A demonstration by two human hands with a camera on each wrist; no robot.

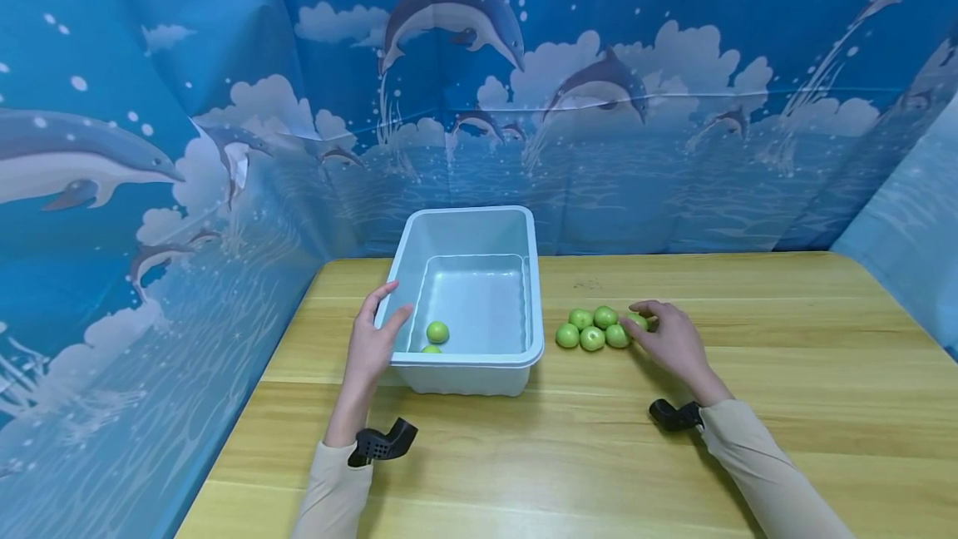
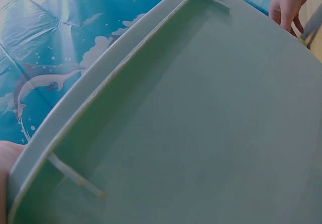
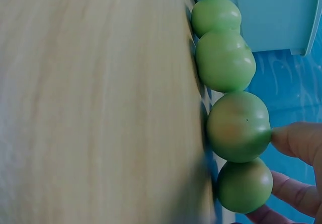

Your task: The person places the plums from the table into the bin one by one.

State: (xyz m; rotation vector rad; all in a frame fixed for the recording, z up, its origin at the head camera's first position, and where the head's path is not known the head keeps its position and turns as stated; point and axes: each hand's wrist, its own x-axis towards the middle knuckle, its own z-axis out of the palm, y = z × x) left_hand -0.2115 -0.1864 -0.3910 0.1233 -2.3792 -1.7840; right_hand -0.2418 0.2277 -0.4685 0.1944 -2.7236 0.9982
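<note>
My left hand [image 1: 372,348] grips the left rim of a pale blue-grey plastic bin [image 1: 466,360], thumb over the inner side and fingers outside. In the left wrist view the bin wall [image 2: 201,108] fills most of the frame. Two round green fruits, one of them a fruit [image 1: 437,332] fully visible, lie inside near the front wall. To the bin's right, my right hand [image 1: 677,345] has its thumb and fingers around the rightmost green fruit [image 3: 245,185] of a cluster on the table. The thumb tip also meets a neighbouring fruit [image 3: 238,127].
Several more green fruits [image 1: 593,338] lie close together between the bin and my right hand. The wooden table [image 1: 561,456] ends at a blue dolphin-print curtain [image 1: 636,181] behind and at the left. A black wrist camera [image 1: 385,442] is strapped to each forearm.
</note>
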